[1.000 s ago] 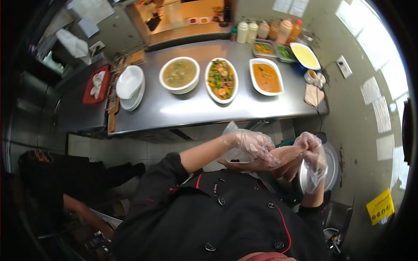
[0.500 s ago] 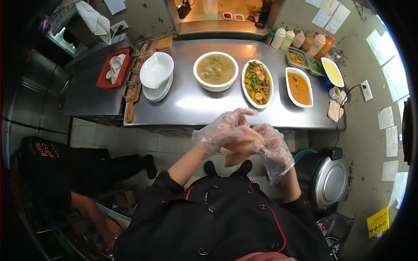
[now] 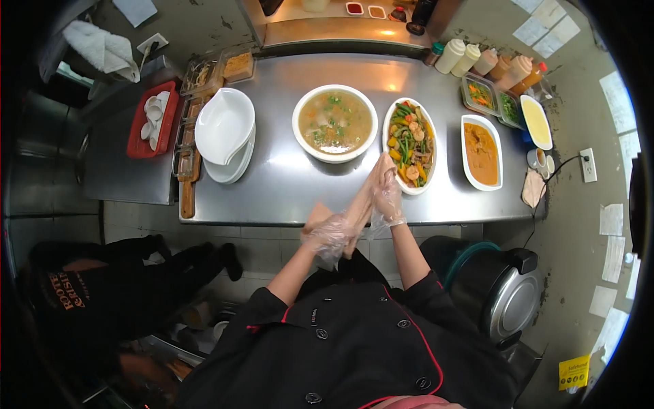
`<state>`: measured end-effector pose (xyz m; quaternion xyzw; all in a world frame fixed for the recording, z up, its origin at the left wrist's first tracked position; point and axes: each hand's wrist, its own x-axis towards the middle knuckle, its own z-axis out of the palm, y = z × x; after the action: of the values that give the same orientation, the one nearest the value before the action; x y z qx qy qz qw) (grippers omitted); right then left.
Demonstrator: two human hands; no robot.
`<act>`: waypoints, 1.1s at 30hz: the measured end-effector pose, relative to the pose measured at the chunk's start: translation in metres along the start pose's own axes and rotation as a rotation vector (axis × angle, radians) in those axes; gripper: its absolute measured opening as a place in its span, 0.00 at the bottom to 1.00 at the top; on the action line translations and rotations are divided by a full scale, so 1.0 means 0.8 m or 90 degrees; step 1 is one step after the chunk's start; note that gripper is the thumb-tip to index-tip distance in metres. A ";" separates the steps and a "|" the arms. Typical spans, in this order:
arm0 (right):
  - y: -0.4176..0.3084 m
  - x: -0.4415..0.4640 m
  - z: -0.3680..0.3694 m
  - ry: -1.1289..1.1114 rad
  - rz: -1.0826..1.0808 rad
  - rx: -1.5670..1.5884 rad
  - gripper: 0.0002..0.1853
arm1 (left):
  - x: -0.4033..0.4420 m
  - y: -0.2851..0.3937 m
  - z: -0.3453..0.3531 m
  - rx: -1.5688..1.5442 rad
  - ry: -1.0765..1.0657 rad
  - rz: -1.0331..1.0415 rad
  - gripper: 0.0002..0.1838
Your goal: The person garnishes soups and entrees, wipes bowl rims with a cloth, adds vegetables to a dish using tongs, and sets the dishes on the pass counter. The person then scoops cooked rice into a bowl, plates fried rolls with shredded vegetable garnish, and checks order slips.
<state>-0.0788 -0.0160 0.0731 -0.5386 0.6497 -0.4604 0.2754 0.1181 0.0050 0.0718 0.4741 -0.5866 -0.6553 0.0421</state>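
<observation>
A pinkish cloth (image 3: 361, 203) stretches between my hands, both in loose clear plastic gloves. My left hand (image 3: 327, 234) grips its lower part just off the counter's front edge. With my right hand (image 3: 387, 199) I hold the upper end, its tip at the lower left rim of a white oval dish (image 3: 413, 191). Whether the cloth touches the rim I cannot tell. Stir-fried vegetables with shrimp (image 3: 411, 143) fill that dish. Left of it stands a round white bowl (image 3: 334, 158) of soup with chopped green herbs.
Stacked white bowls (image 3: 225, 126) stand left on the steel counter (image 3: 272, 198). A dish of orange curry (image 3: 481, 155), squeeze bottles (image 3: 464, 60) and a folded cloth (image 3: 533, 187) sit right. A rice cooker (image 3: 514, 300) is below right. A co-worker (image 3: 88, 293) bends at lower left.
My hands have moved apart, stretching the cloth between them. The right hand went up and left to the oval dish, while the left moved slightly down. The view has shifted a little.
</observation>
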 end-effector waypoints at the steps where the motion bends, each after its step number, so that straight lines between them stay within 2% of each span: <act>1: -0.011 0.017 -0.003 -0.004 0.026 -0.046 0.32 | 0.034 -0.044 0.015 -0.034 0.011 0.011 0.28; 2: -0.023 0.036 -0.010 -0.011 0.051 -0.095 0.32 | 0.035 -0.024 0.013 -0.028 0.026 0.023 0.31; 3: -0.039 0.056 -0.009 0.050 -0.006 -0.070 0.30 | 0.035 -0.002 0.010 -0.021 0.040 0.034 0.33; 5: -0.037 0.078 -0.016 0.024 0.050 -0.041 0.29 | 0.033 0.052 0.005 0.025 0.070 0.007 0.37; 7: -0.020 0.101 -0.016 0.017 0.072 -0.081 0.27 | 0.049 0.066 0.006 0.031 0.096 0.033 0.38; 9: -0.051 0.120 -0.025 -0.006 0.053 -0.135 0.25 | 0.062 0.070 0.008 -0.003 0.110 0.106 0.38; 12: -0.053 0.138 -0.024 -0.057 0.054 -0.292 0.24 | 0.066 0.107 -0.008 -0.039 0.034 -0.004 0.39; 15: -0.066 0.143 -0.026 -0.092 0.087 -0.325 0.23 | 0.097 0.060 0.003 -0.199 0.020 0.155 0.38; 18: -0.068 0.129 -0.020 -0.091 0.108 -0.344 0.23 | 0.100 0.032 0.005 -0.246 -0.050 0.183 0.39; 21: -0.054 0.101 -0.006 -0.069 0.101 -0.332 0.24 | 0.088 0.008 -0.009 -0.117 -0.068 0.207 0.39; 24: -0.059 0.068 0.015 -0.021 0.096 -0.221 0.27 | 0.047 0.017 -0.044 -0.059 -0.127 0.151 0.39; 25: -0.061 0.057 0.023 -0.023 0.122 -0.187 0.29 | 0.034 0.017 -0.056 -0.060 -0.144 0.129 0.40; 27: -0.065 0.035 0.053 0.049 0.101 -0.162 0.26 | 0.011 0.008 -0.078 -0.063 -0.178 0.082 0.40; 30: -0.078 0.007 0.093 0.077 0.111 -0.194 0.27 | -0.010 -0.038 -0.102 -0.079 -0.182 0.100 0.40; 33: -0.089 -0.012 0.142 0.107 0.125 -0.194 0.27 | -0.035 -0.043 -0.139 0.095 -0.171 0.127 0.39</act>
<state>0.0525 -0.0409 0.0873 -0.4681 0.7817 -0.3711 0.1791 0.2253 -0.0484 0.0757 0.3235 -0.6779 -0.6602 -0.0072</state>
